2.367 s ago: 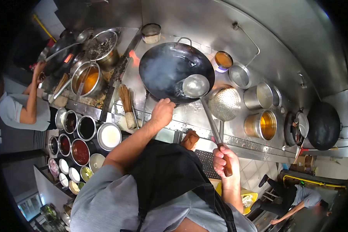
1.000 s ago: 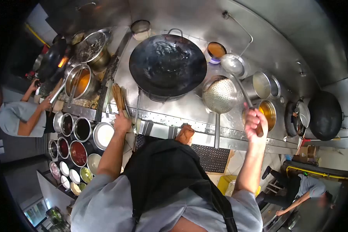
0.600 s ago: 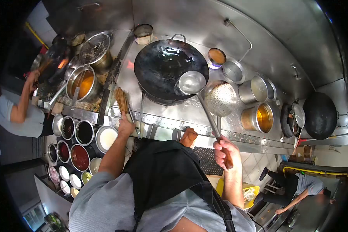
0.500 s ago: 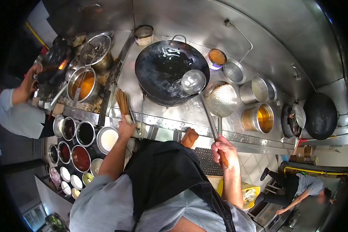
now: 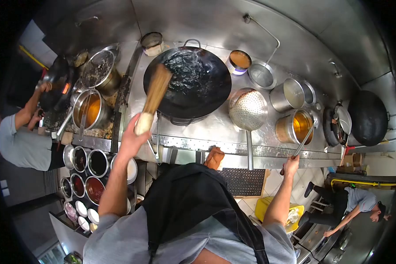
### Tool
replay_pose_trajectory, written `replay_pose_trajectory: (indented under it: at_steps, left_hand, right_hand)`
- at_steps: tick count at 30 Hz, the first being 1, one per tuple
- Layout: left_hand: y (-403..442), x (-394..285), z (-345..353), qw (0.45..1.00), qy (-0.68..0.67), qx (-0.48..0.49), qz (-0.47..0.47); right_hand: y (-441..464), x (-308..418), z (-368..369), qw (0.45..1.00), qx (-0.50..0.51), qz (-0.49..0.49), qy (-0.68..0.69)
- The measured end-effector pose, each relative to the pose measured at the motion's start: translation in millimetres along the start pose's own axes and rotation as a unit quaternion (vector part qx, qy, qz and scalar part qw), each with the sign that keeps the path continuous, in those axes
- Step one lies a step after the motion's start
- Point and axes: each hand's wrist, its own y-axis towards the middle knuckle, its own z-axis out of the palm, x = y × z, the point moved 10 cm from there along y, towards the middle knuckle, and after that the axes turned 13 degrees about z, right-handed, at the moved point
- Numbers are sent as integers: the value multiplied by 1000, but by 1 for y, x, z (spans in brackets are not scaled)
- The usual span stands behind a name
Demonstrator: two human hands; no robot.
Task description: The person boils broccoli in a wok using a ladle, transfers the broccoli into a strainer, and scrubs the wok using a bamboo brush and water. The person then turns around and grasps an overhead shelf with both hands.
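My left hand [image 5: 133,140] is closed round the pale grip of a bamboo wok brush [image 5: 155,96]. The brush is tilted, its blurred bristles over the left side of a big black wok [image 5: 207,94] with wet, rippling liquid inside. Over on the right, my right hand [image 5: 290,165] grips the handle of a ladle [image 5: 303,144]. Its far end reaches a steel pot [image 5: 284,131] of orange-amber liquid, and the bowl cannot be made out. A perforated strainer [image 5: 248,108] lies between wok and pot, handle pointing toward me.
Behind the wok stand an open can [image 5: 239,61] and a fine sieve [image 5: 262,75]. Tubs of sauces [image 5: 97,163] are at lower left. One co-worker [image 5: 26,141] handles a pan at far left; another person [image 5: 361,200] is at right. A yellow bin [image 5: 262,209] stands below.
My left hand has raised the brush from the counter edge to over the wok's left side. My right hand has moved the ladle from the wok to the pot on the right.
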Motion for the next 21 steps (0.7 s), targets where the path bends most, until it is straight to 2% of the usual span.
replay_pose_trajectory:
  at_steps: [3, 5, 6, 7, 8, 9, 10, 11, 12, 13, 15, 17, 19, 21]
  left_hand:
    - [56, -42, 18, 968, 203, 137, 48]
    - [84, -66, 63, 913, 309, 245, 99]
    - [98, -57, 87, 890, 340, 277, 126]
    - [110, -44, 119, 851, 359, 351, 152]
    - [136, -21, 139, 832, 397, 356, 154]
    - [163, 2, 160, 813, 435, 358, 149]
    - [199, 15, 173, 847, 400, 326, 123]
    - [232, 27, 170, 879, 371, 287, 91]
    - [239, 20, 179, 884, 368, 272, 92]
    - [234, 7, 195, 891, 364, 257, 88]
    - [197, -11, 222, 843, 382, 366, 102]
    - [151, -32, 217, 762, 459, 428, 158]
    - [145, -30, 198, 728, 503, 438, 160]
    - [170, -6, 182, 694, 555, 440, 132]
  right_hand:
    - [9, -3, 6, 997, 50, 50, -13]
    - [54, -43, 39, 995, 96, 37, 10]
    - [78, -57, 43, 993, 113, 29, 24]
    - [79, -50, 31, 997, 44, -20, -59]
    - [64, -34, 12, 991, -48, 9, -127]
    - [12, 18, -22, 979, -129, -18, -156]
    - [-17, 49, -36, 969, -207, -99, -91]
    - [-57, 87, -40, 959, -216, -179, -32]
    - [-103, 123, -42, 941, -219, -256, 29]
    - [-132, 148, -25, 938, -164, -295, 71]
    - [-206, 200, 19, 929, 0, -328, 171]
    - [-287, 245, 82, 880, 156, -427, 140]
    - [-367, 287, 118, 796, 304, -506, 137]
    - [-424, 303, 166, 764, 332, -551, 46]
